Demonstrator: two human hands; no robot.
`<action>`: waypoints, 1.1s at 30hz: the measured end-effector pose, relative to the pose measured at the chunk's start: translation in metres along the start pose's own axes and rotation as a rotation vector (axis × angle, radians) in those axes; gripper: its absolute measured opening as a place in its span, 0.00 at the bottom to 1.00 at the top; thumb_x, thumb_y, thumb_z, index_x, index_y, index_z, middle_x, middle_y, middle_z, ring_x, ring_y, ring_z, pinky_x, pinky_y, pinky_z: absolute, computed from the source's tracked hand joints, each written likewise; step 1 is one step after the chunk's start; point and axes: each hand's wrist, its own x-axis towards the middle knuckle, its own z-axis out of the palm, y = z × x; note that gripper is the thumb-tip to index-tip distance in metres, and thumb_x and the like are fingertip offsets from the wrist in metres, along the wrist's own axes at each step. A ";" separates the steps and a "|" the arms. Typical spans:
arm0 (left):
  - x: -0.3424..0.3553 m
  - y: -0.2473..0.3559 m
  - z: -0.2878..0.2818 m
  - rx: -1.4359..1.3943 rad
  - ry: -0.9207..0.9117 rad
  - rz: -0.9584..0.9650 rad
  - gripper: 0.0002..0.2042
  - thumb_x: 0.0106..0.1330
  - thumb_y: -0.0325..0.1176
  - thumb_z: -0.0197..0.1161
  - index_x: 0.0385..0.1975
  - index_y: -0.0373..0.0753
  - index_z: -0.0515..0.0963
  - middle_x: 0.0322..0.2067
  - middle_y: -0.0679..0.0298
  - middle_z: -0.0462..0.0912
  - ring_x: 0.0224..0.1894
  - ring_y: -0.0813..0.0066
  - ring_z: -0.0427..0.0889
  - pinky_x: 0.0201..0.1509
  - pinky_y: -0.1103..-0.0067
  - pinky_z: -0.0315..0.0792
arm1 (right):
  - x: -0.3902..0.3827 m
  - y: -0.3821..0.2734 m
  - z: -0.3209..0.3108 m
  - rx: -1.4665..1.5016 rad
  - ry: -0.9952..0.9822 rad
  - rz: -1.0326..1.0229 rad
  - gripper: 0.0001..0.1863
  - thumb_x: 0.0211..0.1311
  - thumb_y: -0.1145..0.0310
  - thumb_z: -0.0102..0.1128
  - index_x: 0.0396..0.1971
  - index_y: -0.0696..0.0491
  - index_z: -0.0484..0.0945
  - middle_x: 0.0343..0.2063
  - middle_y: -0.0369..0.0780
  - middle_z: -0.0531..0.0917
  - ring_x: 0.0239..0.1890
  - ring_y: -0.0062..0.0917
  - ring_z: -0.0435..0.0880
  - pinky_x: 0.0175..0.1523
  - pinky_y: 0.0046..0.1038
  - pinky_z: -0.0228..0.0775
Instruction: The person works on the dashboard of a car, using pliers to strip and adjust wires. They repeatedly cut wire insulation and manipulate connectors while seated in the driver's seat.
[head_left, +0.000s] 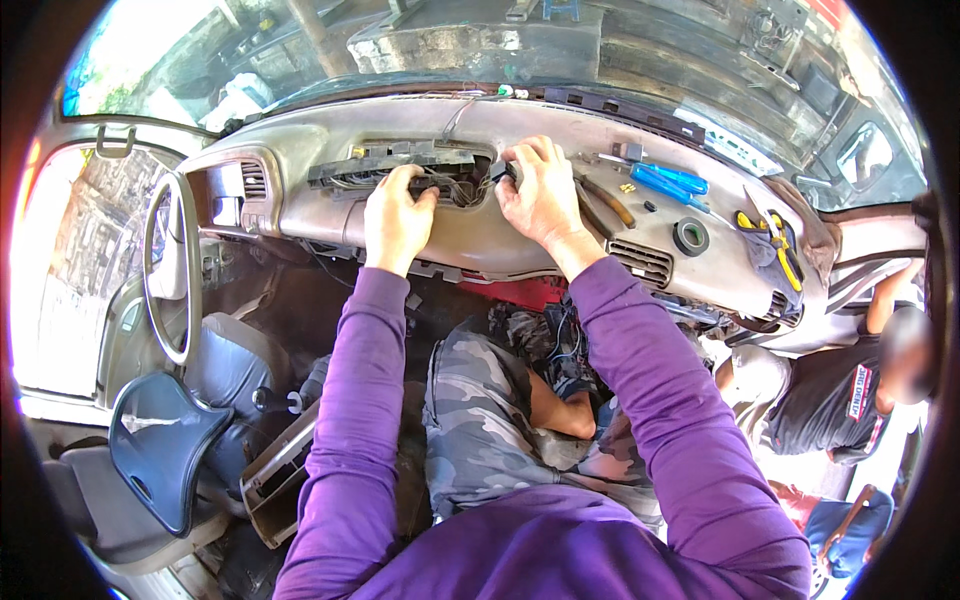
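Both arms, in purple sleeves, reach to an opening in a beige vehicle dashboard [480,245]. Inside the opening runs a wiring harness [455,190] beneath a dark strip-like part [400,162]. My left hand [398,220] is closed at the opening's near edge, thumb and fingers pinching a dark connector [424,185] among the wires. To its right, my right hand [540,195] grips a small black connector [502,172] between thumb and fingers; thin wires lead from it into the opening. My fingers partly hide both connectors.
Right on the dashboard lie brown-handled pliers [608,203], blue-handled screwdrivers [670,181], a black tape roll [690,236] and a yellow-and-black hand tool [785,255]. The steering wheel [153,265] stands at left. Loose wiring [568,340] hangs below. Another person [830,390] is at the right.
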 end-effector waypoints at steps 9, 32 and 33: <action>-0.026 -0.023 0.005 -0.683 -0.079 -0.093 0.15 0.67 0.26 0.73 0.52 0.32 0.81 0.40 0.66 0.86 0.40 0.82 0.82 0.47 0.82 0.77 | -0.057 -0.015 -0.075 -0.590 -0.155 0.324 0.29 0.61 0.55 0.70 0.56 0.56 0.72 0.60 0.56 0.74 0.66 0.52 0.71 0.68 0.59 0.62; -0.024 -0.031 -0.005 -0.493 -0.204 0.042 0.19 0.59 0.37 0.82 0.44 0.34 0.85 0.31 0.69 0.84 0.34 0.81 0.77 0.41 0.80 0.74 | -0.098 -0.080 -0.071 0.498 -0.630 0.636 0.23 0.75 0.52 0.63 0.28 0.58 0.77 0.21 0.35 0.75 0.26 0.22 0.71 0.33 0.34 0.65; -0.023 -0.033 -0.007 -0.511 -0.216 0.046 0.19 0.59 0.38 0.82 0.44 0.34 0.85 0.30 0.70 0.83 0.32 0.82 0.76 0.39 0.80 0.74 | -0.096 -0.085 -0.071 0.543 -0.651 0.664 0.23 0.75 0.52 0.63 0.28 0.57 0.77 0.21 0.34 0.74 0.25 0.21 0.70 0.32 0.33 0.64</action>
